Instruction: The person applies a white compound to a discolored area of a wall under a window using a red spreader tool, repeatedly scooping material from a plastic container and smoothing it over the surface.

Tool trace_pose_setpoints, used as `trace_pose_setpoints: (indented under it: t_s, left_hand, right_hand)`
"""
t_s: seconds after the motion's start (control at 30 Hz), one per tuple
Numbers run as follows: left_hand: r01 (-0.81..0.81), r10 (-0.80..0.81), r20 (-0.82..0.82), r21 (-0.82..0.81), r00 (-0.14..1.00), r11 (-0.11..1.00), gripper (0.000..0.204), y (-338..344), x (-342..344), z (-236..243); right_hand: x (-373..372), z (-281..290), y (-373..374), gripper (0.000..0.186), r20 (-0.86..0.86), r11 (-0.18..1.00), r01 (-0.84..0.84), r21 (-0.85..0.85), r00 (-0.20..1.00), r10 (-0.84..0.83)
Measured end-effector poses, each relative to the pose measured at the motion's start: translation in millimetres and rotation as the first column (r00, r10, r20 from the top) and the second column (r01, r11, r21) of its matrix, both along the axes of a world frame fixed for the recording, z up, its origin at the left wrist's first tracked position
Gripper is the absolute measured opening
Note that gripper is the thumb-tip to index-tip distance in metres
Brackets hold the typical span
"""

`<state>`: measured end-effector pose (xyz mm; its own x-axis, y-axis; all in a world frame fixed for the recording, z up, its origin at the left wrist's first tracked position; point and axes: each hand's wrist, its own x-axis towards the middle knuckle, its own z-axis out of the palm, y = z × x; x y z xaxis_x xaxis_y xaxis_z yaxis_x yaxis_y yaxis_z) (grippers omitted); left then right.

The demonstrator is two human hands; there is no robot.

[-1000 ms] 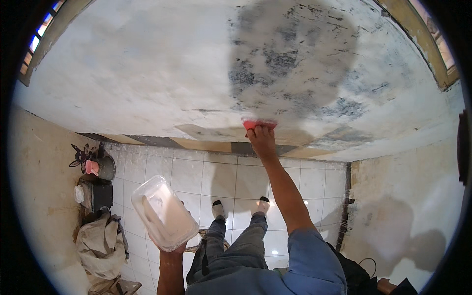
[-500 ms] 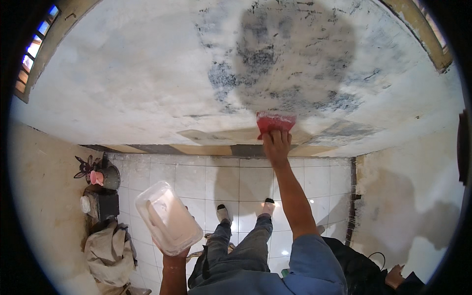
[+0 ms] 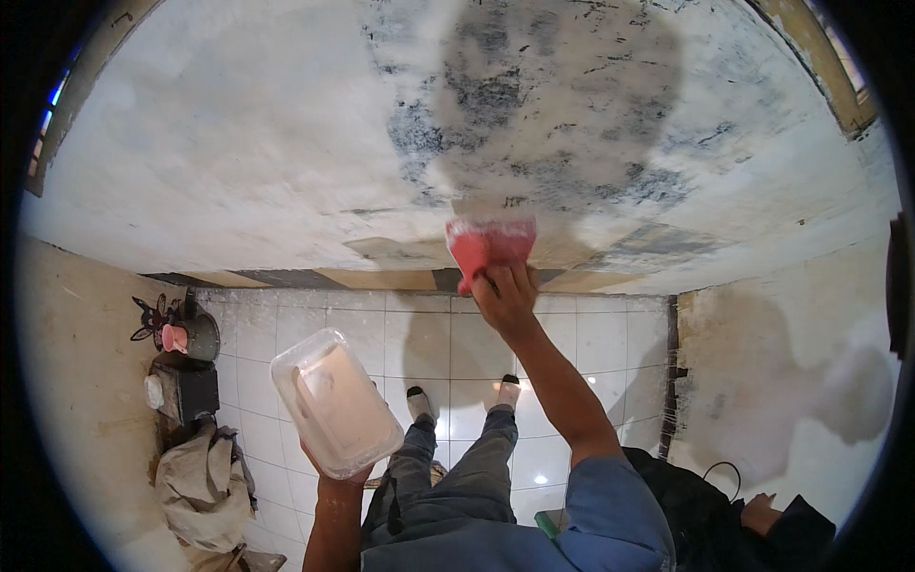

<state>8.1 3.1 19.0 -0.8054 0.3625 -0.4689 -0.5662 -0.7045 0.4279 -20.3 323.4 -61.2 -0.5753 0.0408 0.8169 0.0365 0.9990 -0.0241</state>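
Note:
My left hand (image 3: 338,481) supports a translucent plastic tub (image 3: 367,410) of pale paste from underneath, low left of my legs. My right hand (image 3: 502,300) grips a red scraper (image 3: 481,250), its paste-smeared broad edge against the lower part of the wall (image 3: 248,143) in front of me. Dark, blotchy patches mark the whitish wall above and right of the scraper, and a tan-and-grey band runs along its foot.
A grey bucket (image 3: 202,332) with a pink dipper, a dark box (image 3: 186,389) and crumpled cloth (image 3: 195,481) line the left wall. Black fabric (image 3: 791,529) and what may be someone's hand (image 3: 760,513) are at lower right. Tiled floor (image 3: 562,343) surrounds my feet; window frames edge the upper corners.
The red scraper has shifted rightward, then back left and slightly downward, showing more of its face. The tub stays in my left hand, now slightly higher.

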Motion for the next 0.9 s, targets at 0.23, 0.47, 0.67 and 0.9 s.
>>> trace_pose_setpoints:
  t_s: [0.23, 0.47, 0.67, 0.9]
  left_hand:
    - [-0.034, 0.034, -0.026, 0.011, 0.999, 0.999, 0.063, 13, 2, 10]
    - [0.026, -0.026, -0.009, 0.041, 1.0, 0.999, 0.066, 1, 4, -7]
    - [0.039, -0.04, 0.042, 0.018, 0.998, 0.999, 0.065, 2, 7, -16]
    - [0.072, -0.07, -0.055, 0.032, 0.996, 0.997, 0.063, 17, 7, -11]
  right_hand:
    - [-48, -118, 38, 0.013, 0.239, 0.98, 0.052, 0.193, 0.966, -0.098]
    - [31, -109, 4, 0.012, 0.331, 0.996, -0.069, -0.051, 0.94, 0.082]
    - [1, -60, 55, 0.013, 0.293, 0.993, 0.112, 0.03, 0.949, -0.116]
    - [43, -160, 50, 0.031, 0.721, 0.986, 0.165, 0.03, 0.679, -0.135]
